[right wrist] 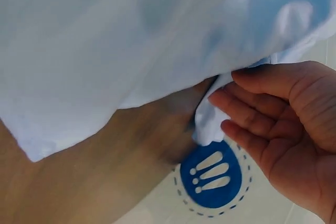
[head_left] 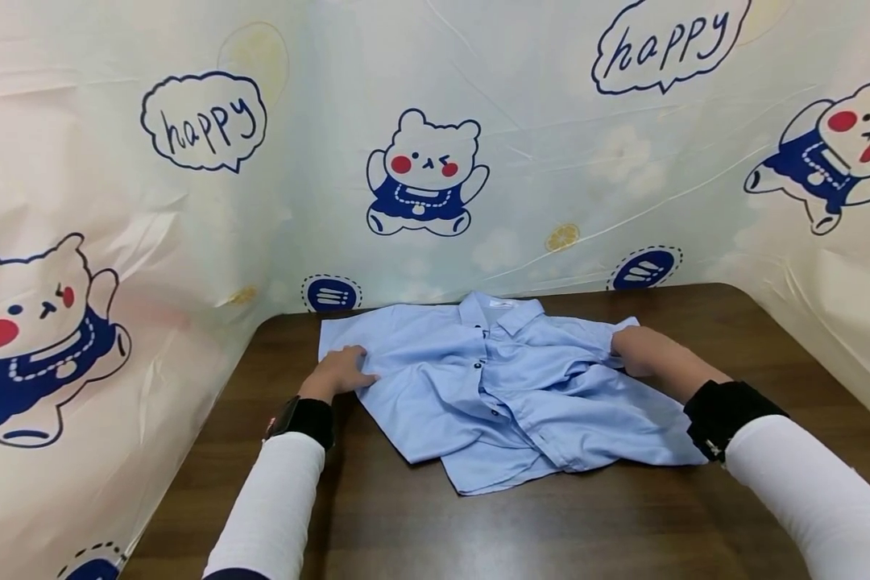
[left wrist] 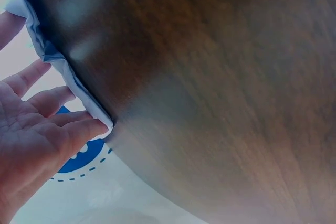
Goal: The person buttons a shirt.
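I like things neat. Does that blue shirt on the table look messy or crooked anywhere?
Yes. The light blue shirt lies rumpled on the brown table: creases bunch near its buttons and the bottom hem runs uneven. The left hand touches one sleeve and the right hand the other. Nothing looks torn or spilled.

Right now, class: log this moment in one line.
left hand: on shirt sleeve | right hand: grips other sleeve | shirt: flat on table

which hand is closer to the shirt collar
Right, by a small margin. The right hand rests on the sleeve to the right of the collar; the left hand lies on the opposite sleeve, slightly farther away. Neither hand touches the collar.
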`<action>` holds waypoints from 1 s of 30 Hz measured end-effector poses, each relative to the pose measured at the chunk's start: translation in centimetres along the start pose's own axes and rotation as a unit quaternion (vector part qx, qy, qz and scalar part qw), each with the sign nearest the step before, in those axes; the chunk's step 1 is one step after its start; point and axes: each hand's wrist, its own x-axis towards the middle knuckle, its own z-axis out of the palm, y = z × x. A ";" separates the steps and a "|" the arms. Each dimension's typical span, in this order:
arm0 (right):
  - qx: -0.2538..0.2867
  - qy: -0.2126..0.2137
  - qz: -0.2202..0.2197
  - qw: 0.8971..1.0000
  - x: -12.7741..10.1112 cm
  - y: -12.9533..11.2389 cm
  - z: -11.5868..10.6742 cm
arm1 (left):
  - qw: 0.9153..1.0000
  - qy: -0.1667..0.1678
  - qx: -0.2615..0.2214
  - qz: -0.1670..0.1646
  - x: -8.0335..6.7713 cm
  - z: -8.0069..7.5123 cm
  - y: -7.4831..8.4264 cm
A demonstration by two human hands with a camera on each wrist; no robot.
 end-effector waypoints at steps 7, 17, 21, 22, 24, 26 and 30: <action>0.084 0.115 0.026 0.989 -0.7 4.0 0.4 | 1.000 -0.004 -0.001 -0.005 0.2 0.4 -0.4; 0.098 0.161 0.064 0.980 0.2 6.1 1.7 | 1.000 -0.004 -0.007 -0.008 -0.1 0.7 -0.2; 0.101 0.167 0.068 0.978 0.4 6.4 1.7 | 1.000 -0.007 -0.010 -0.004 -0.1 0.7 0.0; 0.104 0.168 0.071 0.978 0.3 6.5 1.7 | 1.000 -0.007 -0.009 -0.003 -0.1 0.6 0.0; 0.115 0.168 0.076 0.976 0.3 6.6 1.6 | 1.000 -0.006 -0.008 -0.006 -0.1 0.6 0.1; 0.127 0.166 0.080 0.975 0.2 6.6 1.4 | 1.000 -0.003 -0.006 -0.005 0.0 0.4 0.1; 0.134 0.169 0.073 0.974 0.0 6.4 0.8 | 1.000 0.000 -0.006 -0.005 0.1 0.2 0.0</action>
